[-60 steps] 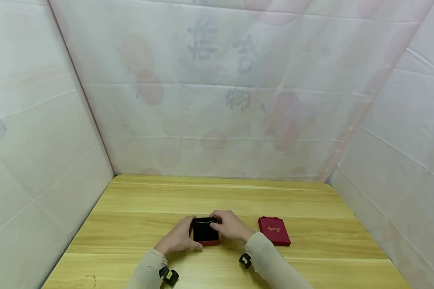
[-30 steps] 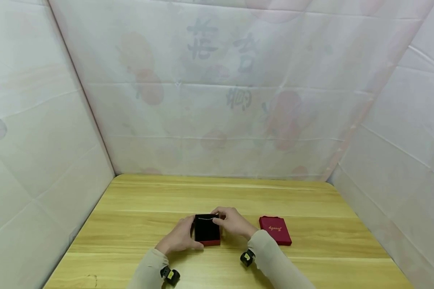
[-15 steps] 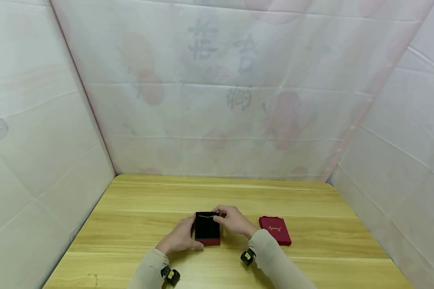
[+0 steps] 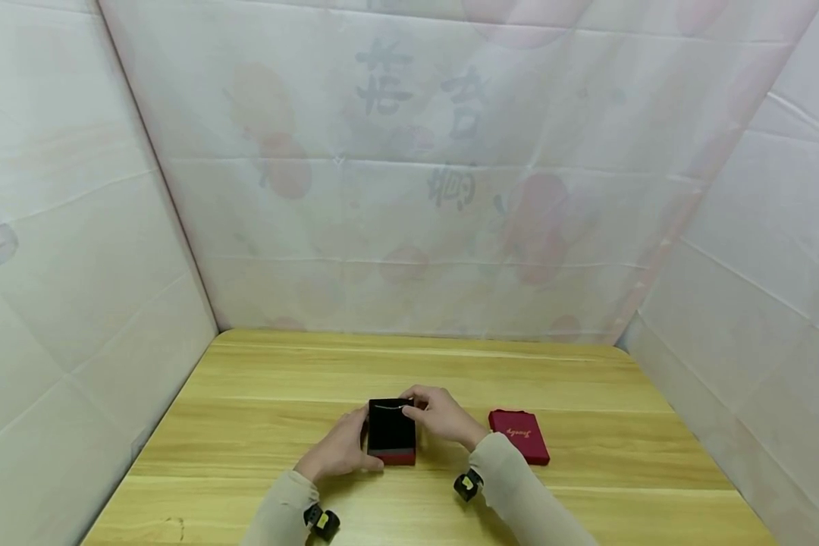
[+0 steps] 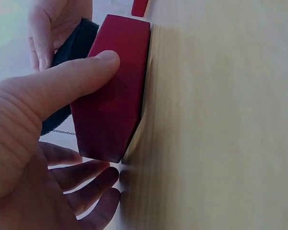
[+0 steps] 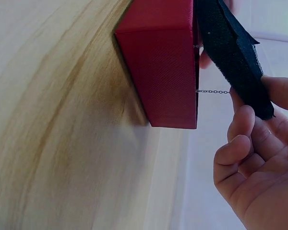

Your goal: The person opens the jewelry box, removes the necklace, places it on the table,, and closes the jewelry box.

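A small red jewelry box [image 4: 397, 459] stands on the table. My left hand [image 4: 340, 449] holds it at its left side; in the left wrist view the thumb lies on the box's front wall and the fingers curl by its end. With my right hand [image 4: 440, 415] I pinch the edge of a black velvety insert [image 6: 237, 62] between thumb and fingers. The insert tilts up out of the box, higher at its far side. A thin silver chain [image 4: 387, 407] lies across the insert's far part, and lengths of chain [image 6: 213, 91] run from insert to box.
A flat red lid [image 4: 521, 437] with gold lettering lies to the right of the box, close to my right sleeve. The wooden table [image 4: 259, 379] ends at white fabric walls [image 4: 409, 212] behind and on both sides.
The black insert has risen at its far edge, from nearly level in the box to tilted, with my right hand moving slightly up and away. The left hand has hardly moved.
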`<state>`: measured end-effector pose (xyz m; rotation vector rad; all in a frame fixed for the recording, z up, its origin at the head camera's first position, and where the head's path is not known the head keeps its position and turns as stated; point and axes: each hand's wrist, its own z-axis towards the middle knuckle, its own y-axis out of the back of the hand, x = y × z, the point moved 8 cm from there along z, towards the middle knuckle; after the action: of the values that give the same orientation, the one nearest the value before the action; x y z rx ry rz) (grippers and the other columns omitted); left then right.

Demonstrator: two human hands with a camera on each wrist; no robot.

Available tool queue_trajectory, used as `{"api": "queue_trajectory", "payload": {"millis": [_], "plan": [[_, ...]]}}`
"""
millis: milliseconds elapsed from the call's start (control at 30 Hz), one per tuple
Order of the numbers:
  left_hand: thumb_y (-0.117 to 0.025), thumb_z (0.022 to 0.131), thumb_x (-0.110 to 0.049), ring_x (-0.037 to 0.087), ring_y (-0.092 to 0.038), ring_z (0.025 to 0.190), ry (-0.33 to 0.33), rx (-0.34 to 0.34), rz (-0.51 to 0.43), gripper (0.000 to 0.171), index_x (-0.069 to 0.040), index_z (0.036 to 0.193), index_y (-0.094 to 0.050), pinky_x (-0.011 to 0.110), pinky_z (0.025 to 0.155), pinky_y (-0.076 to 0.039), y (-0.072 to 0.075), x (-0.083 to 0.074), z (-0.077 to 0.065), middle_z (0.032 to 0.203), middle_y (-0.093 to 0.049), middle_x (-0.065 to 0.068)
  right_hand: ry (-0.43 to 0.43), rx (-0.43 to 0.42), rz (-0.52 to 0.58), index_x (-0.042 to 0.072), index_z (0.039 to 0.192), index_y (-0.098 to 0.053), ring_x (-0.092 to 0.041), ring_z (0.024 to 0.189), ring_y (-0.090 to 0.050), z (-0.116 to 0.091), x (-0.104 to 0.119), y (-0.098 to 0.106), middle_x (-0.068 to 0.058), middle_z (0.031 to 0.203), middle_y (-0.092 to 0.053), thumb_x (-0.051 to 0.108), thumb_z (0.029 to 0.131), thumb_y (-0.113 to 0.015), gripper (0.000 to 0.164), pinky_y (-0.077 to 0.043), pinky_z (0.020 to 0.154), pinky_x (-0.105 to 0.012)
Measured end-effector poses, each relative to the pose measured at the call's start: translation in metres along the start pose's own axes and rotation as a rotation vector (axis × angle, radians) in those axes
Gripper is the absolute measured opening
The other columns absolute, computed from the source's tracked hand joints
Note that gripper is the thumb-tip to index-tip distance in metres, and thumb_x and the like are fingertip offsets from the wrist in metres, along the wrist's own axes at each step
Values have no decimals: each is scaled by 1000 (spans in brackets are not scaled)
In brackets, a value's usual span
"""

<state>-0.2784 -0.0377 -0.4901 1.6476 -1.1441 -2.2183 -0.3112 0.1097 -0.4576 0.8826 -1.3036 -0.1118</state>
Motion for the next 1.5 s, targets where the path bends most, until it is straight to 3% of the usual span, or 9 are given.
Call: {"api": "queue_trajectory", "payload": {"millis": [300, 500, 700, 900, 1067, 1233, 1500], "plan": [[-85, 69, -26, 31, -46, 112, -5, -3, -18, 89, -6, 141, -37, 54, 93, -38, 1, -2, -2, 127, -48, 15, -9, -5, 3, 15, 115, -63, -16, 71, -49, 0, -3, -1, -1, 80, -57, 24, 97, -56, 22, -42, 60, -30], [-72, 83, -40, 36, -41, 121, 88, -3, -93, 84, -4, 146, -30, 56, 96, -37, 2, -1, -6, 138, -39, 21, 0, -22, -17, 15, 115, -63, -16, 72, -49, -1, -1, 1, -1, 79, -57, 23, 97, -56, 21, -42, 60, -30], [-55, 93, -46, 40, -37, 127, 151, -84, -84, 70, 2, 141, -36, 57, 98, -36, 8, 1, -8, 140, -36, 23, 4, -26, -13, 13, 115, -63, -16, 71, -50, -3, 3, 2, -4, 80, -57, 23, 97, -56, 22, -43, 59, -30], [-52, 97, -37, 36, -48, 113, 133, -158, -58, 45, 0, 123, -51, 53, 91, -43, 15, -3, -8, 123, -47, 19, 2, -28, -14, 14, 115, -63, -17, 73, -51, -3, 3, 2, -6, 82, -58, 24, 97, -56, 22, -44, 60, -30], [-52, 98, -33, 24, -54, 93, 127, -180, -48, 32, -2, 108, -57, 39, 77, -48, 19, -8, -8, 102, -52, 9, 7, -27, -18, 14, 116, -62, -16, 74, -51, -2, 3, 1, -2, 81, -57, 25, 97, -56, 23, -45, 62, -31], [-54, 97, -28, 15, -52, 77, 151, -173, -182, 27, -2, 103, -58, 29, 64, -46, 18, -8, -6, 88, -56, 4, 15, -25, -15, 14, 115, -63, -16, 73, -51, -2, 4, 1, -1, 82, -57, 26, 97, -55, 23, -45, 61, -31], [-54, 97, -26, 16, -49, 70, 200, -156, -355, 26, 0, 100, -58, 29, 60, -41, 14, -6, -3, 87, -59, 11, 22, -34, -15, 14, 115, -62, -16, 73, -50, -1, 5, 1, -6, 82, -58, 26, 97, -55, 23, -44, 60, -30]]}}
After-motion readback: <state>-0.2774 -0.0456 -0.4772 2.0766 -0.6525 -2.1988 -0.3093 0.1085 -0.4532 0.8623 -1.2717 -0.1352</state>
